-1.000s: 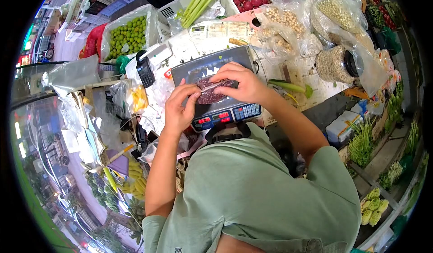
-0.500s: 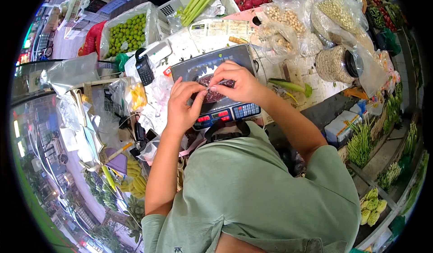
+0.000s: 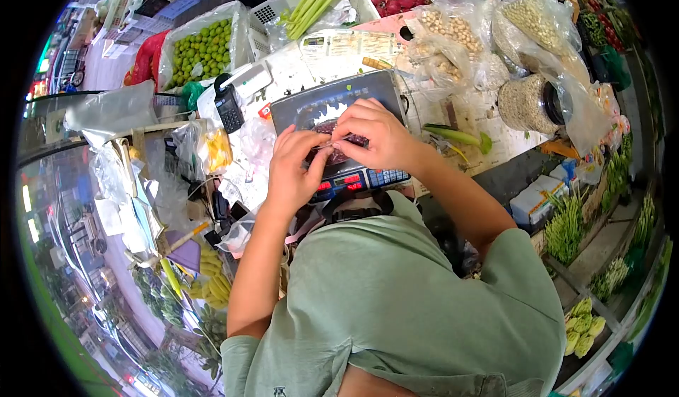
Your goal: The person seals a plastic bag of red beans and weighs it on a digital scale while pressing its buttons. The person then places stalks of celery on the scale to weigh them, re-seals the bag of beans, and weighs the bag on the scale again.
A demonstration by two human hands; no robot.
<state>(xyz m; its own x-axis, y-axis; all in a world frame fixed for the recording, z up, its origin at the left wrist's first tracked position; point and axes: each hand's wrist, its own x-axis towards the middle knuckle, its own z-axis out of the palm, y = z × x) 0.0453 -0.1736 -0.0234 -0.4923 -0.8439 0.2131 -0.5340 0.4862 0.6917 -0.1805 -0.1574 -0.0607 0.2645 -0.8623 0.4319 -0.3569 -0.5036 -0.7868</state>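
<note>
On the cluttered counter (image 3: 506,135) sits a scale (image 3: 297,107) with a dark red heap (image 3: 326,127), above which the left hand (image 3: 296,165) and right hand (image 3: 378,139) pinch a small thing (image 3: 328,146), unidentifiable, apparently fine fingerwork whose next move calls for steadiness.

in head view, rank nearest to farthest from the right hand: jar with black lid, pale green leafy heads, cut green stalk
Nearest to the right hand first:
1. Cut green stalk: just to its right
2. Jar with black lid: farther right, slightly higher
3. Pale green leafy heads: far lower right
</note>
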